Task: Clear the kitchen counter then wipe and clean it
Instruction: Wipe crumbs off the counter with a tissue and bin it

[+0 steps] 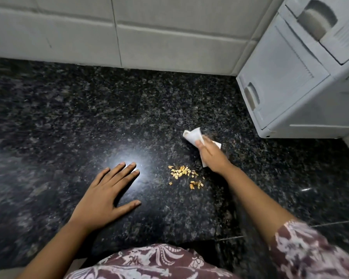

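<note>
A small pile of yellow crumbs [184,174] lies on the dark speckled granite counter [89,117], right of centre. My right hand [212,156] grips a white folded paper towel [193,135] just above and to the right of the crumbs, with the paper touching the counter. My left hand [107,196] rests flat on the counter to the left of the crumbs, fingers spread and straight, holding nothing.
A white appliance [296,77] stands on the counter at the back right corner. Grey wall tiles [149,31] run along the back of the counter. A bright light reflection sits by my left fingertips.
</note>
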